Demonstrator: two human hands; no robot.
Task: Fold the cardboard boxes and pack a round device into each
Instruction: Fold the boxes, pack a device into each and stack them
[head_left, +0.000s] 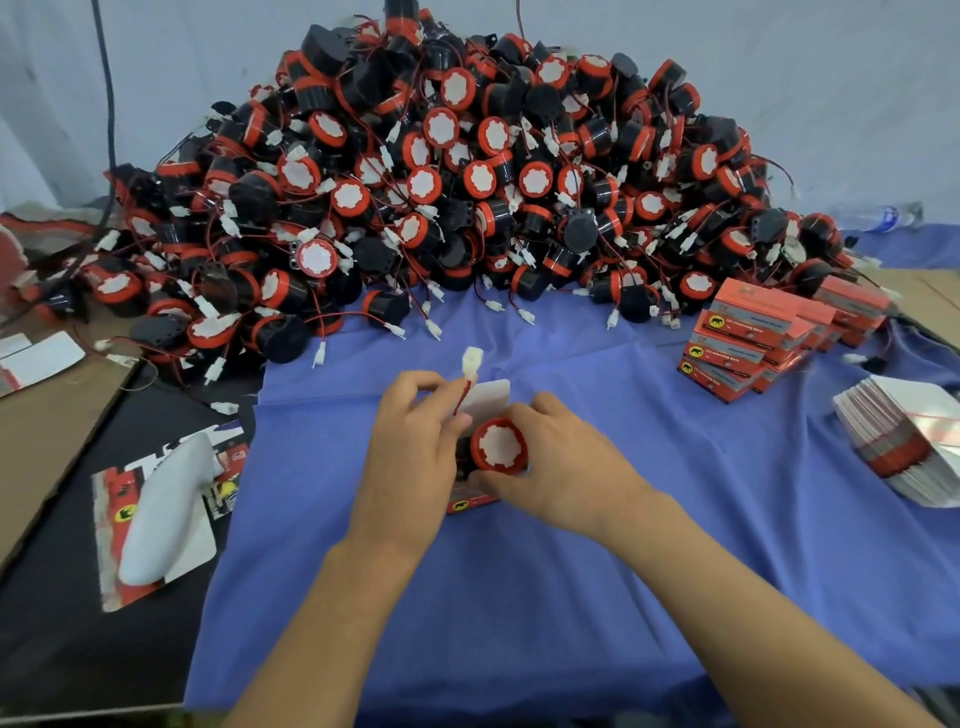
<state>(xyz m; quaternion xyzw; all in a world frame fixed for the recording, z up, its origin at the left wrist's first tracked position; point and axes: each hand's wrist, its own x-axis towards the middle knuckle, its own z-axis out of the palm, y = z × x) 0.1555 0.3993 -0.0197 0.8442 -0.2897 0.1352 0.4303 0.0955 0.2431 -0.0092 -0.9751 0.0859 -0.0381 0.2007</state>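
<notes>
A round device (500, 446), black with a red rim and a white face, sits in the mouth of a small red cardboard box (470, 501) on the blue cloth (649, 545). The box's white flap (491, 397) stands open behind it. My right hand (558, 457) curls round the device and the box. My left hand (415, 447) pinches the device's red wire, whose white connector (471, 359) sticks up above my fingers. The box is mostly hidden by both hands.
A big heap of the same devices (441, 171) fills the back of the table. Several packed red boxes (753, 338) are stacked at the right, with a bundle of flat box blanks (904, 441) nearer. A white blister-packed item (161, 514) lies at the left.
</notes>
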